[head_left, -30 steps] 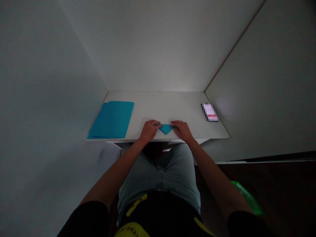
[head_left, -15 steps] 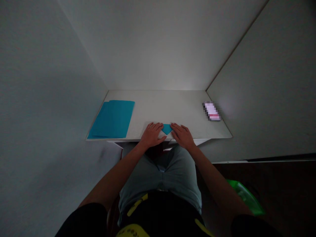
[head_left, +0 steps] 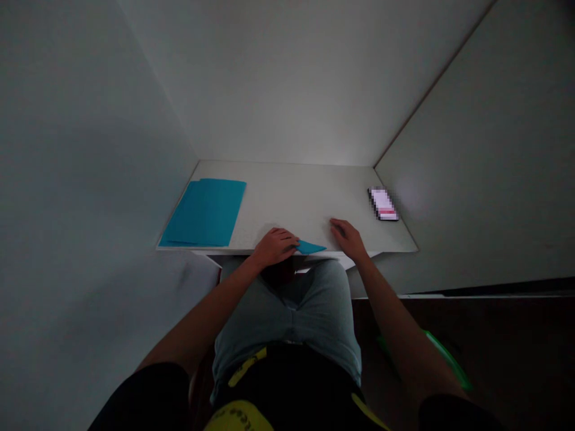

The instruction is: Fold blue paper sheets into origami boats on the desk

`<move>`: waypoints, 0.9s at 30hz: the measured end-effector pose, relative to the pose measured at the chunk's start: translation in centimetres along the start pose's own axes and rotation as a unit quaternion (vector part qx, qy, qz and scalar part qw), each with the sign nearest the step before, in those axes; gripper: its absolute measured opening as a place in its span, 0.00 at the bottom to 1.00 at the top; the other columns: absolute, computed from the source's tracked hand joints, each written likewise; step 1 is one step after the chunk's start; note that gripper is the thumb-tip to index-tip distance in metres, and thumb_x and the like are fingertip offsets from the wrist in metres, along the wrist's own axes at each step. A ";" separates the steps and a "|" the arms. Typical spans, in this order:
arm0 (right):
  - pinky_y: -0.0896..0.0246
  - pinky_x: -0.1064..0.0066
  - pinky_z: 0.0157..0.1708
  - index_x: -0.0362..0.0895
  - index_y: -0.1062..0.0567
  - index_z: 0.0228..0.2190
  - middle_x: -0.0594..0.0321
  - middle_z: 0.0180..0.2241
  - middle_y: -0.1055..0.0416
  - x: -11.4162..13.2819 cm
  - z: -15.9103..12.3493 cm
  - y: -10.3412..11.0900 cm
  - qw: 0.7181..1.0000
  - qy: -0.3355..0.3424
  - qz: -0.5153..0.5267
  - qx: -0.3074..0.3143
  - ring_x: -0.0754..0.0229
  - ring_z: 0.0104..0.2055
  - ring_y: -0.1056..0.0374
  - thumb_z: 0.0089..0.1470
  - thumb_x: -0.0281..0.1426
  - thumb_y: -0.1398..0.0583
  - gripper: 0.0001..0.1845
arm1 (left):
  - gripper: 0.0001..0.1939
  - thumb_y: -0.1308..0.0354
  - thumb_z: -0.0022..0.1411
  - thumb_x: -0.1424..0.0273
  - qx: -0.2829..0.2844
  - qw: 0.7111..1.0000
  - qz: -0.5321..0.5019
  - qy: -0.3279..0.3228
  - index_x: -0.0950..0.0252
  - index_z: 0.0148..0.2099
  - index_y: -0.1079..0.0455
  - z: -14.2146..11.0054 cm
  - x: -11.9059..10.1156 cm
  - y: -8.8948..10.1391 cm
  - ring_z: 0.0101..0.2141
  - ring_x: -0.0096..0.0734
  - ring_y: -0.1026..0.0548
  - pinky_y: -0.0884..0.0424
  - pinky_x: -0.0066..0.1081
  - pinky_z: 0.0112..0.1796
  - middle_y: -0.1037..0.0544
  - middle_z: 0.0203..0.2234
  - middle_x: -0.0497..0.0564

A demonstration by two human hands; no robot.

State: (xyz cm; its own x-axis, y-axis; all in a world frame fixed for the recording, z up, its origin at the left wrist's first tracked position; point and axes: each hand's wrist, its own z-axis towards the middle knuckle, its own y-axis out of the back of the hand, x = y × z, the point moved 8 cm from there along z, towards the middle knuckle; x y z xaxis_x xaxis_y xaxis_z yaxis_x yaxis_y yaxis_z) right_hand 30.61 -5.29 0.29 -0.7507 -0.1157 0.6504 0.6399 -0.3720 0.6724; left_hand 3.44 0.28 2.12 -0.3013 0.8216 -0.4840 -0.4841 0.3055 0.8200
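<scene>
Left hand [head_left: 275, 247] lies over the near end of the folded teal paper [head_left: 311, 246], palm down, fingers together and curled slightly; its fingertips rest on the paper and press it to the bench [head_left: 291, 193]; I cannot tell whether the thumb pinches any of the paper, since the hand hides that side; the paper sits at the front edge of the bench, between the two hands, a narrow wedge with its tip pointing toward the right hand and its other end tucked under the left; right hand [head_left: 347, 237] rests on the bench just beside that tip, fingers loosely spread and slightly arched, holding nothing and apparently not touching the paper; a stack of teal paper sheets [head_left: 204, 213] lies flat toward the left edge of the bench, well apart from both hands, its sheets slightly offset; a phone [head_left: 383, 204], its screen pixelated and lit, lies near the right wall [head_left: 467, 149], well apart from the right hand; the bench stands in a pale corner, walls rising on three sides; below it are the person's light denim trousers [head_left: 287, 314], with a black garment with yellow markings [head_left: 245, 413] at the near edge of view; a green object [head_left: 447, 359] lies on the dark floor [head_left: 507, 341], dim and partly hidden by the right forearm [head_left: 399, 317].
</scene>
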 end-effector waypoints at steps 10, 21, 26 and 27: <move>0.24 0.58 0.45 0.48 0.19 0.45 0.59 0.37 0.18 2.9 3.6 -6.2 0.986 -0.038 0.148 0.061 0.52 0.38 0.23 0.62 0.47 0.36 0.18 | 0.25 0.36 0.71 0.61 -0.180 0.916 -0.276 0.227 0.61 0.66 0.29 3.9 6.9 0.3 0.31 0.26 0.24 0.27 0.28 0.35 0.18 0.40 0.50; 0.23 0.58 0.47 0.49 0.30 0.68 0.60 0.43 0.19 4.9 3.8 -7.1 0.954 -0.037 0.279 0.101 0.53 0.39 0.23 0.59 0.47 0.32 0.39 | 0.27 0.37 0.73 0.62 -0.148 0.933 -0.265 0.196 0.58 0.71 0.29 4.9 6.2 0.3 0.31 0.27 0.22 0.25 0.28 0.36 0.17 0.43 0.51; 0.23 0.59 0.48 0.48 0.32 0.70 0.56 0.50 0.20 5.3 3.6 -7.0 0.957 -0.036 0.270 0.097 0.53 0.44 0.23 0.59 0.48 0.31 0.43 | 0.27 0.40 0.75 0.64 -0.155 0.927 -0.276 0.200 0.58 0.72 0.32 4.8 6.4 0.3 0.31 0.26 0.21 0.24 0.28 0.38 0.17 0.45 0.51; 0.24 0.59 0.48 0.48 0.32 0.69 0.55 0.50 0.20 5.4 3.7 -7.1 0.957 -0.030 0.273 0.096 0.53 0.44 0.23 0.59 0.48 0.31 0.42 | 0.25 0.40 0.75 0.64 -0.154 0.929 -0.273 0.197 0.58 0.71 0.30 4.9 6.4 0.4 0.32 0.26 0.21 0.24 0.28 0.39 0.17 0.46 0.52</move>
State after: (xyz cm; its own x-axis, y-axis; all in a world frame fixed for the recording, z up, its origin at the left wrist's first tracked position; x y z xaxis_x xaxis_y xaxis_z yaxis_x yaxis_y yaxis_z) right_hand 22.64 0.12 0.34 -0.2890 -0.1886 0.9386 0.9566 -0.0944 0.2756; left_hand 5.35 7.96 0.82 -0.1900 0.3256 -0.9262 -0.8474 0.4221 0.3222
